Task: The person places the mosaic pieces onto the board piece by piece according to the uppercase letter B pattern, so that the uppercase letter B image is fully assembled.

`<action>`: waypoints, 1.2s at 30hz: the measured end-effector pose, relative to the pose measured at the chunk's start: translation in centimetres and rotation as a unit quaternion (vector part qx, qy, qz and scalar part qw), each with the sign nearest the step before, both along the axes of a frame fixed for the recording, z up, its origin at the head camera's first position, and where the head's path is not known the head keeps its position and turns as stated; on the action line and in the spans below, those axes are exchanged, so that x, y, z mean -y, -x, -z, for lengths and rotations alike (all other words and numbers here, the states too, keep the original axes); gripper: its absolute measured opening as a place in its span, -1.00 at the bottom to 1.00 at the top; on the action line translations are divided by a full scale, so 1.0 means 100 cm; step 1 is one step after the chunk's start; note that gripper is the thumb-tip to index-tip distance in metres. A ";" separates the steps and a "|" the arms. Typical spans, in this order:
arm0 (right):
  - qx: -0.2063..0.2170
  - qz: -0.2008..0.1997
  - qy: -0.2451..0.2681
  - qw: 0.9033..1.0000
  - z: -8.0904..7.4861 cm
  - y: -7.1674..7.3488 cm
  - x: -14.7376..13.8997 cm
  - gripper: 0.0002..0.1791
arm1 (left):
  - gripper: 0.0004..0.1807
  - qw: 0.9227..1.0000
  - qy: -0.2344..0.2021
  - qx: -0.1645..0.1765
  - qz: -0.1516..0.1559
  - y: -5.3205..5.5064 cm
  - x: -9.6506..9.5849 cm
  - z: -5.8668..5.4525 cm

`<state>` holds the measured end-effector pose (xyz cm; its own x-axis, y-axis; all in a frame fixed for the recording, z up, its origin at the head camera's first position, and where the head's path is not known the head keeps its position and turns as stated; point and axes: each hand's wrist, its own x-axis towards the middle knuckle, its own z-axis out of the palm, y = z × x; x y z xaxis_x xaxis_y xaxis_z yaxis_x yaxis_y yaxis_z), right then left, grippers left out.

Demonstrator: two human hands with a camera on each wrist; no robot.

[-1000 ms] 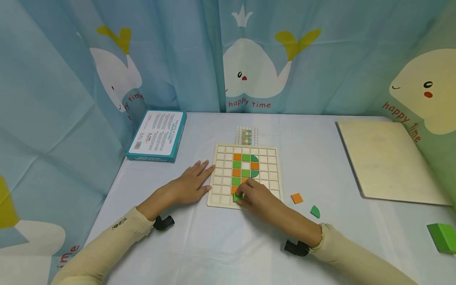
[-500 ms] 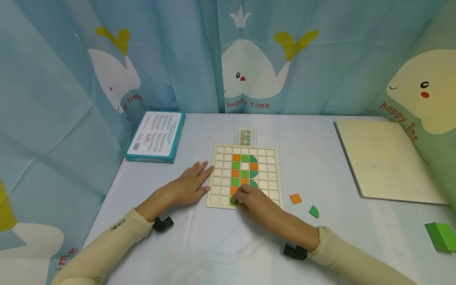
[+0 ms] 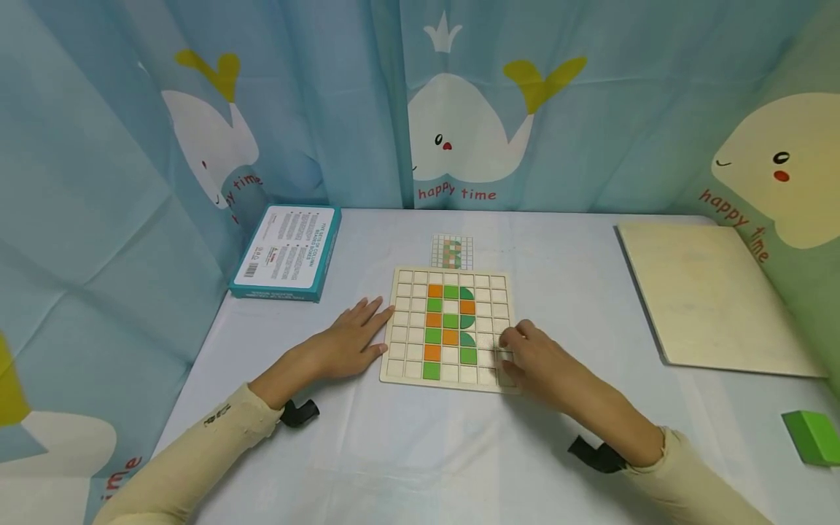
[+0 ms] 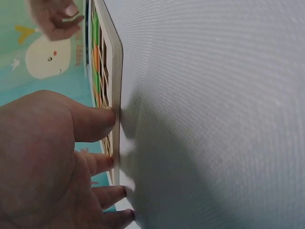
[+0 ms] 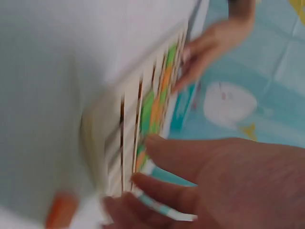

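Note:
A wooden grid board (image 3: 402, 351) lies flat, with orange squares, green squares and dark green quarter-circles set in its middle columns. One green square tile (image 3: 430, 370) sits in the bottom row. My left hand (image 3: 351, 340) lies spread beside the board's left edge; in the left wrist view its thumb (image 4: 97, 123) touches that edge. Over the board's right edge hovers my right hand (image 3: 541, 364), fingers loosely bent and nothing between them. A loose orange square tile (image 5: 62, 210) appears blurred near the board in the right wrist view; in the head view the right hand and forearm hide it.
Behind the board lies a small printed pattern card (image 3: 451, 251). A teal-edged box (image 3: 286, 251) stands at the back left. At the right are a large pale wooden panel (image 3: 715, 292) and a green block (image 3: 811, 437). A whale-print curtain (image 3: 367, 109) surrounds the table.
My right hand has let go of the green square tile in the bottom row and moved right, covering the loose orange and green pieces. My left hand stays put.

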<state>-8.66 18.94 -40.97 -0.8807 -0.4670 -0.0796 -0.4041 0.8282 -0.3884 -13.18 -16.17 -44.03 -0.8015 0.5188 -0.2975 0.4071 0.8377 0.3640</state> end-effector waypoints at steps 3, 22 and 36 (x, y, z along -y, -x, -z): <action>0.028 0.044 -0.059 0.997 -0.005 -0.002 -0.023 -0.61 | -0.21 1.000 0.001 0.000 0.001 0.000 0.000 0.000; -0.049 0.032 0.055 0.997 0.030 0.002 -0.059 -0.76 | -0.22 1.000 -0.005 0.002 0.001 0.000 0.001 0.000; -0.093 0.045 0.056 0.993 0.025 0.010 -0.038 -0.74 | -0.21 1.000 -0.005 0.001 0.003 0.000 0.001 0.000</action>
<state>-9.68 22.76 -43.51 -0.9136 -0.3832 0.1357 -0.4041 0.8196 -0.4061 -13.20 -16.28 -44.03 -0.7978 0.5270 -0.2930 0.4120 0.8312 0.3732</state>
